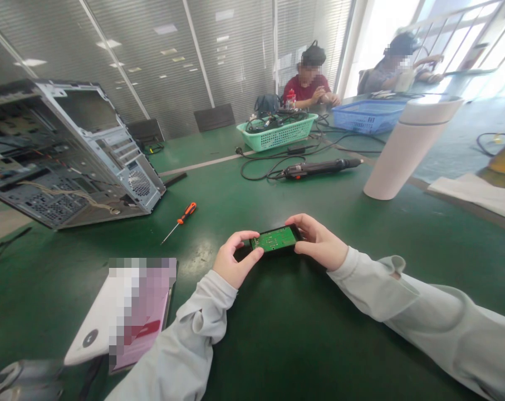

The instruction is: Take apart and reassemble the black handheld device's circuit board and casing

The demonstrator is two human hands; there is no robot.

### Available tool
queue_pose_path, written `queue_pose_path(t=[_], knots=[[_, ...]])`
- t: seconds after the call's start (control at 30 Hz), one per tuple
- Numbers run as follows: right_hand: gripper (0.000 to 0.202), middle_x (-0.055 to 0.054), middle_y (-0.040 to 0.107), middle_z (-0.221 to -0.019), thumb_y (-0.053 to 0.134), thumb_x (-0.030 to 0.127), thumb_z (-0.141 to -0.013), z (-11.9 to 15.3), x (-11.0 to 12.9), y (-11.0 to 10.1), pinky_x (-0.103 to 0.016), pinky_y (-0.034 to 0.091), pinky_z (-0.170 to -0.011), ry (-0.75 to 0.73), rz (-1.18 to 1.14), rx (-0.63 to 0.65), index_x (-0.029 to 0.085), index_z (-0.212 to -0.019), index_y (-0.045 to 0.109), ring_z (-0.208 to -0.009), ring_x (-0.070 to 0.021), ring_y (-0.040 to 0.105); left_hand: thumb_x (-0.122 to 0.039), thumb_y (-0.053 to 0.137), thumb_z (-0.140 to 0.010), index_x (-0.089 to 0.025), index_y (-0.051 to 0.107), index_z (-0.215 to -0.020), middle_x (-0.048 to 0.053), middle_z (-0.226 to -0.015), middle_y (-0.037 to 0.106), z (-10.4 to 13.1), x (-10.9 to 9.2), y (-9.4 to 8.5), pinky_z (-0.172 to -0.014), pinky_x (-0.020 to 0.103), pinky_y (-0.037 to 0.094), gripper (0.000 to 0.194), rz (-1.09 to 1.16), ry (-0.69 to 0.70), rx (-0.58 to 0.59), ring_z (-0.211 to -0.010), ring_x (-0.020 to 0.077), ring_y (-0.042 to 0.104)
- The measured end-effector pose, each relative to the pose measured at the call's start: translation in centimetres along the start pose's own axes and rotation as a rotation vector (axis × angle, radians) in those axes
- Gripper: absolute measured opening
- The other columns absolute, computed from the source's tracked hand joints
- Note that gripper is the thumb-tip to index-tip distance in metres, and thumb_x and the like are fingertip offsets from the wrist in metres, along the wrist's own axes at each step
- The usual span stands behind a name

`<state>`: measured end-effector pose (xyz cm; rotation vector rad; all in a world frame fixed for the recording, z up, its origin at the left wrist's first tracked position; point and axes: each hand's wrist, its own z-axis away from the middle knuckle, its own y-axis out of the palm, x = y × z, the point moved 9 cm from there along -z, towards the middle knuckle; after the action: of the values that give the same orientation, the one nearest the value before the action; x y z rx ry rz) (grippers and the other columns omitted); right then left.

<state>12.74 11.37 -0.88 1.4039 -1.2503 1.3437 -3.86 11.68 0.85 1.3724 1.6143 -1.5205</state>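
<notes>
A small green circuit board [275, 239] in a black casing is held level over the dark green table [285, 334]. My left hand [235, 259] pinches its left end between thumb and fingers. Its right end is gripped by my right hand [319, 240], thumb at the near edge and fingers at the far one. To the left of my hands, an orange-handled screwdriver [187, 213] lies on the table. Beyond them lies a black electric screwdriver [319, 168] with its cable.
An open computer case [89, 161] stands at the left. Further back are a green basket [279, 135] of cables and a blue basket [364, 117]. A pink tumbler [402, 150] stands right. Near left lies a white and pink item [97, 317]. Two people sit at the back.
</notes>
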Motion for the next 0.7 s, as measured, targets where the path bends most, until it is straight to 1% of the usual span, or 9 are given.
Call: queue_pose_path(t=[0.17, 0.23, 0.33, 0.47, 0.6, 0.7], knots=[[0.052, -0.006, 0.049, -0.097, 0.060, 0.037, -0.065, 0.6, 0.7, 1.0, -0.028, 0.044, -0.073, -0.075, 0.165, 0.057, 0.015, -0.108, 0.042, -0.085, -0.0157, 0.050, -0.029, 0.062, -0.071, -0.016, 0.064, -0.093, 0.010, -0.108, 0.062, -0.2, 0.5, -0.3, -0.091, 0.037, 0.042, 0.026, 0.088, 0.004, -0.027, -0.104, 0.0222, 0.056], [0.050, -0.006, 0.051, -0.094, 0.061, 0.042, -0.068, 0.7, 0.8, 1.2, -0.027, 0.045, -0.068, -0.119, 0.246, 0.057, 0.015, -0.107, 0.045, -0.080, -0.0155, 0.050, -0.030, 0.062, -0.072, -0.016, 0.064, -0.095, 0.010, -0.109, 0.063, -0.2, 0.7, -0.4, -0.092, 0.037, 0.042, 0.027, 0.114, 0.006, -0.039, -0.105, 0.0222, 0.056], [0.046, -0.006, 0.052, -0.093, 0.060, 0.043, -0.070, 0.8, 1.1, 1.2, -0.024, 0.044, -0.061, -0.196, 0.316, 0.042, 0.016, -0.105, 0.048, -0.076, -0.0146, 0.050, -0.032, 0.059, -0.075, -0.017, 0.063, -0.099, 0.010, -0.111, 0.063, -0.1, 0.5, -0.4, -0.095, 0.038, 0.040, 0.029, 0.131, 0.032, -0.034, -0.105, 0.0218, 0.056], [0.042, -0.005, 0.052, -0.092, 0.059, 0.042, -0.071, 0.9, 1.4, 1.5, -0.022, 0.043, -0.059, -0.252, 0.357, 0.053, 0.016, -0.103, 0.049, -0.076, -0.0139, 0.050, -0.033, 0.056, -0.078, -0.017, 0.062, -0.103, 0.010, -0.112, 0.062, 0.1, -0.5, -0.5, -0.095, 0.038, 0.041, 0.030, 0.138, 0.078, -0.041, -0.105, 0.0217, 0.057], [0.042, -0.004, 0.053, -0.088, 0.059, 0.044, -0.073, 1.0, 1.7, 1.5, -0.021, 0.043, -0.057, -0.266, 0.343, 0.017, 0.015, -0.102, 0.050, -0.071, -0.0119, 0.049, -0.035, 0.056, -0.078, -0.016, 0.062, -0.098, 0.010, -0.104, 0.064, 0.1, -1.1, -0.6, -0.090, 0.035, 0.044, 0.028, 0.157, 0.076, -0.051, -0.097, 0.0206, 0.059], [0.040, -0.004, 0.054, -0.089, 0.057, 0.045, -0.076, 1.1, 2.0, 1.5, -0.021, 0.042, -0.058, -0.273, 0.330, -0.002, 0.016, -0.104, 0.051, -0.071, -0.0117, 0.049, -0.036, 0.056, -0.078, -0.015, 0.061, -0.095, 0.009, -0.099, 0.064, 0.0, -1.2, -0.7, -0.086, 0.033, 0.046, 0.028, 0.185, 0.070, -0.062, -0.092, 0.0193, 0.060]])
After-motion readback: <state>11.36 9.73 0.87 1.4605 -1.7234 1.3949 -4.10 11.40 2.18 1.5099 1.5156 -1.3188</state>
